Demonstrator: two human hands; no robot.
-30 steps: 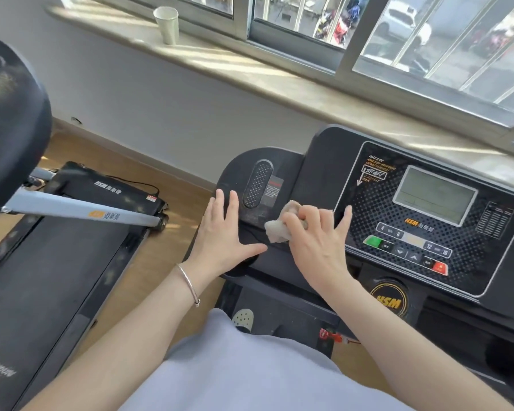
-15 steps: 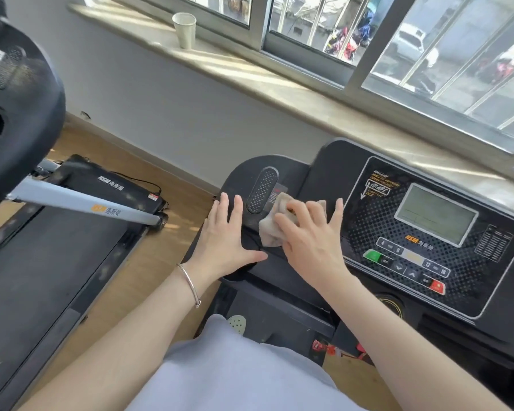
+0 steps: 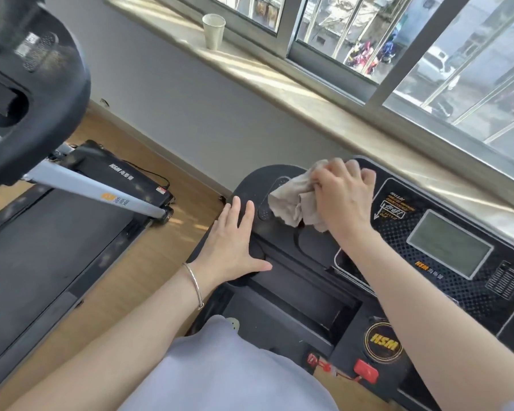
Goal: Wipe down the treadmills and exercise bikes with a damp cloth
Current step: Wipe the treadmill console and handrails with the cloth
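**Head view: cloth at the console's far left corner, display panel unwiped to the right**

Farthest left lies a second treadmill (image 3: 57, 238), its belt running along the wooden floor, well apart from both hands. Next comes the left hand (image 3: 232, 247), spread flat with fingers extended, pressed on the near-left edge of the treadmill console (image 3: 303, 262) and gripping nothing; it reads as a brace. Just right of it and farther from the body, the beige cloth (image 3: 294, 203) is bunched on the console's far-left wing, partly covering the speaker grille. The right hand (image 3: 344, 200) is curled over the cloth's right part, fingers bent down and clamping it to the plastic.

From that hand, the console's long axis runs right and slightly toward the body, across the LCD display (image 3: 448, 247). The right hand, already on the cloth, is the nearer one to that panel, so the next stroke probably sweeps rightward along that axis.
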